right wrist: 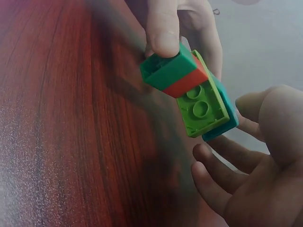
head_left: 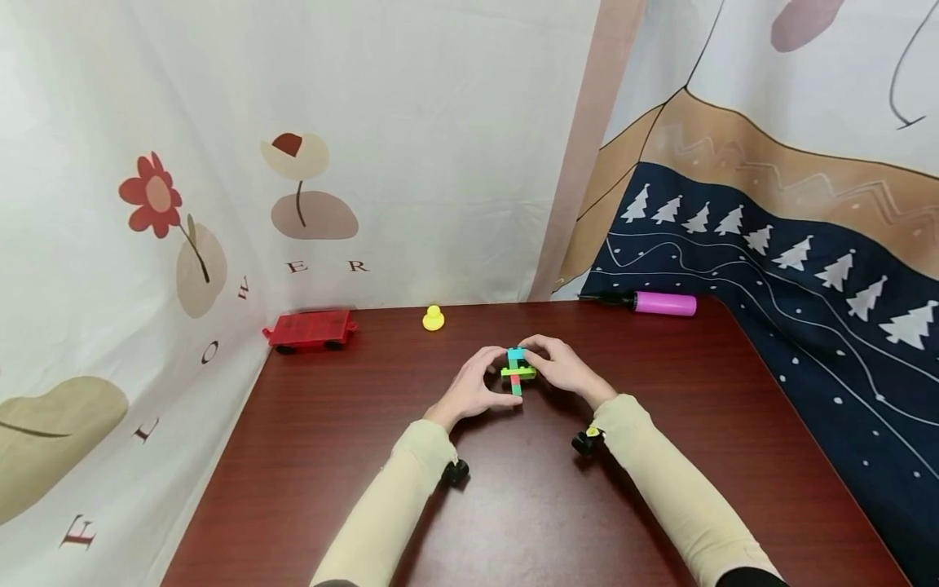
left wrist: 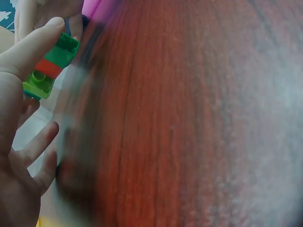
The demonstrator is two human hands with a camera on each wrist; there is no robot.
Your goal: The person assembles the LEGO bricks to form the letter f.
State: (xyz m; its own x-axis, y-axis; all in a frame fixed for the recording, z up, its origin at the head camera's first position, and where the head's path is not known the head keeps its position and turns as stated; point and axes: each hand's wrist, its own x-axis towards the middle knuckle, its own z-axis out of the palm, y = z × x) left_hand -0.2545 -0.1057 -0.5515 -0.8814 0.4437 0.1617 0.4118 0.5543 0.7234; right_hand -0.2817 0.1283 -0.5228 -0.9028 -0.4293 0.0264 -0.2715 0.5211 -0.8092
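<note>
A small build of toy bricks (head_left: 517, 372) is held between both hands over the table, with blue, lime, red and green pieces stacked together. My left hand (head_left: 475, 385) grips it from the left, its thumb on the green end brick (right wrist: 169, 67) and its fingers toward the blue end. On the right, my right hand (head_left: 563, 368) has thumb and forefinger at the blue brick (head_left: 516, 354), while its other fingers (right wrist: 208, 184) spread loosely below. The lime plate (right wrist: 201, 111) shows its hollow underside in the right wrist view, next to the red brick (left wrist: 49, 68).
Along the back of the dark red wooden table (head_left: 513, 497) stand a red toy wagon (head_left: 310, 329) and a yellow rubber duck (head_left: 434, 319). A pink hand pump (head_left: 663, 304) lies at the back right. Printed curtains (head_left: 440, 163) hang behind the table.
</note>
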